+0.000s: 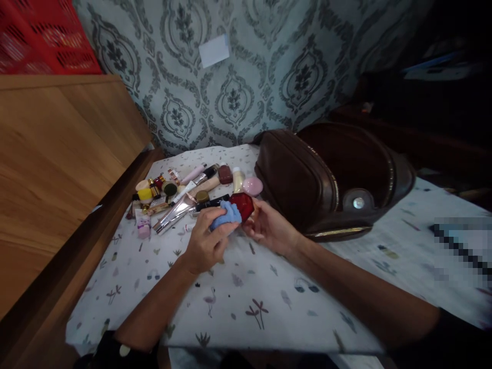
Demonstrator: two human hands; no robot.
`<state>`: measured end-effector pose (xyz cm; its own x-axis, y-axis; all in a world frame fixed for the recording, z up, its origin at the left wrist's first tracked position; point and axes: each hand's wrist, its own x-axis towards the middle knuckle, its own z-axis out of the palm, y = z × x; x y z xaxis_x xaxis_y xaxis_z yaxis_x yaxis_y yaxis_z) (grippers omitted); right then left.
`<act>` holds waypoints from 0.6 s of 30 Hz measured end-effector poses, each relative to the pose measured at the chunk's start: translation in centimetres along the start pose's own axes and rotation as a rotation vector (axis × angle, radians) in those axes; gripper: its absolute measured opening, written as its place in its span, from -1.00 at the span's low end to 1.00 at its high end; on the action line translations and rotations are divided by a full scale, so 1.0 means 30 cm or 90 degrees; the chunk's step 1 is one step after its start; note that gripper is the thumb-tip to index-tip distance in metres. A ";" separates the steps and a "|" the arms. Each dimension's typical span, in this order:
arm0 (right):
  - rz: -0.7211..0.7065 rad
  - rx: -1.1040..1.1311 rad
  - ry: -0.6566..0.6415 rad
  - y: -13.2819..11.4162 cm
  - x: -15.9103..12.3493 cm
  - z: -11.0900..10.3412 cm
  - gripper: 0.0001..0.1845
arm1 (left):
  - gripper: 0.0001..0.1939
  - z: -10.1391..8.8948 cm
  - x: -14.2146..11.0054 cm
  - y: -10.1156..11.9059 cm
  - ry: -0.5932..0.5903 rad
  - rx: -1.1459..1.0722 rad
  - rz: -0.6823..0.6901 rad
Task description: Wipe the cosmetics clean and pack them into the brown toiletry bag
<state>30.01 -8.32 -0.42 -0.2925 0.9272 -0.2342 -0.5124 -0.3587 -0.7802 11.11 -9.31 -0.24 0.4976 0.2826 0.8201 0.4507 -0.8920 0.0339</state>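
While left fingers (226, 231) tight on blue cloth (227, 215), right fingers (262, 207) on red object (242, 205), printed tablecloth (284, 325) below wallpaper (253, 66).

Head-worn view, facing forward and down, table (230, 328) near

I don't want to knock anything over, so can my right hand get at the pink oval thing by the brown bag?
Probably yes: the pink oval thing lies just beyond your right hand, and the brown bag beside it seems to leave the way free, though that hand holds the red item.
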 end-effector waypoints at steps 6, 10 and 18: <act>0.087 0.021 -0.035 -0.015 -0.011 0.013 -0.51 | -0.60 -0.005 -0.001 0.003 0.010 -0.034 -0.034; 0.107 0.000 -0.034 -0.001 -0.018 0.018 -0.55 | -0.51 -0.013 0.003 0.001 -0.001 -0.024 -0.039; -0.104 -0.033 -0.117 0.041 -0.009 -0.009 -0.60 | -0.50 -0.014 -0.008 -0.024 -0.090 -0.155 -0.228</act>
<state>29.69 -8.99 -1.47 -0.3537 0.9354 0.0027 -0.5243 -0.1959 -0.8287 10.36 -8.89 -0.24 0.4455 0.6192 0.6466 0.4344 -0.7811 0.4486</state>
